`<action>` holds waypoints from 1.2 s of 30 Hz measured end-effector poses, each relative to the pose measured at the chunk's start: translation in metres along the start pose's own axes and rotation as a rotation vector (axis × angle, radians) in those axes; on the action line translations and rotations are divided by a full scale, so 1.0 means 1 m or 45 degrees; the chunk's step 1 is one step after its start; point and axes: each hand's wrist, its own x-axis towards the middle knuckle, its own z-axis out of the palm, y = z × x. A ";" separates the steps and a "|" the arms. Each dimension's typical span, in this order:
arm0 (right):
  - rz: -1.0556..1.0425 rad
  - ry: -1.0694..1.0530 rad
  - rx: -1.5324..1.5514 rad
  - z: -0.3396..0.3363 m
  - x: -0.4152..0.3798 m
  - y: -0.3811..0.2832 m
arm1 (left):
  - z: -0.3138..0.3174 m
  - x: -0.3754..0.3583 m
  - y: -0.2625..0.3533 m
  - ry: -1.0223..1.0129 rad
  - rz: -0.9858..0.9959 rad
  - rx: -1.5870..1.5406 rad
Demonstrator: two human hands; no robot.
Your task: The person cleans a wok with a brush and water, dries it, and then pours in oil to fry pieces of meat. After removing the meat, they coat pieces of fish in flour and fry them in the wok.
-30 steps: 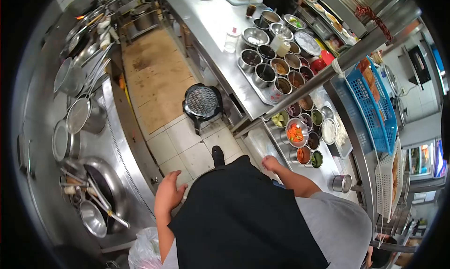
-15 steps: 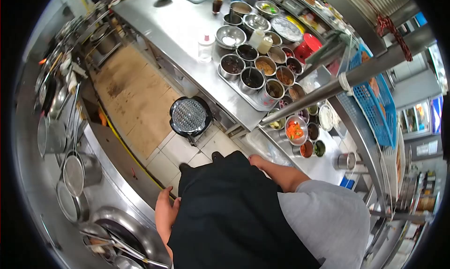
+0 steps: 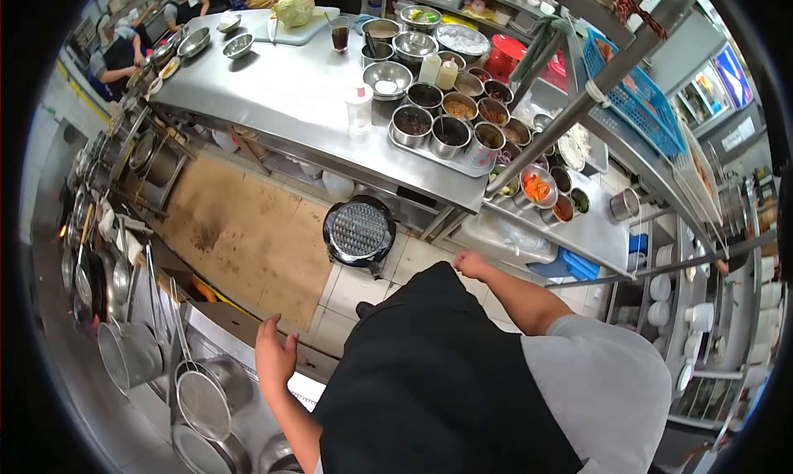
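My left hand [image 3: 276,352] hangs over the stove's edge at the lower left, fingers apart, holding nothing. My right hand [image 3: 470,264] is beside the black apron [image 3: 438,367], fingers curled in; nothing shows in it. Between and beyond my hands, a black stool with a patterned grey seat [image 3: 358,229] stands on the tiled floor. Across from me, the steel counter [image 3: 273,119] bears metal pots of sauces and ingredients, a clear container [image 3: 358,109] and two squeeze bottles [image 3: 438,71]. Neither hand touches any of these.
Strainers [image 3: 203,405] and pots [image 3: 130,354] crowd the stove at the lower left. A steel post [image 3: 570,123] slants across the right. Cardboard [image 3: 248,234] covers the floor. A co-worker's hands hold a cabbage [image 3: 295,10] on a cutting board; other people stand at the upper left.
The view has tilted up and turned, bringing in the cabbage and the co-workers. My left hand has moved away from the apron, and my right forearm stretches further out.
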 end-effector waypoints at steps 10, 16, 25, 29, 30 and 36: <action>0.188 0.025 -0.491 0.021 -0.174 0.048 | 0.034 0.056 0.028 -0.399 0.345 -0.100; 0.416 0.302 -0.256 -0.008 -0.192 0.066 | 0.069 0.063 0.060 -0.635 0.546 0.069; 0.401 0.634 0.232 -0.013 -0.228 0.100 | 0.084 0.050 0.147 -0.619 0.640 0.393; 0.271 0.767 0.277 -0.043 -0.264 0.116 | 0.123 0.015 0.210 -0.684 0.764 0.430; 0.173 0.832 0.279 -0.055 -0.274 0.117 | 0.138 0.007 0.222 -0.723 0.813 0.390; -0.081 0.837 0.418 -0.113 -0.333 0.125 | 0.225 -0.039 0.296 -0.915 1.247 0.295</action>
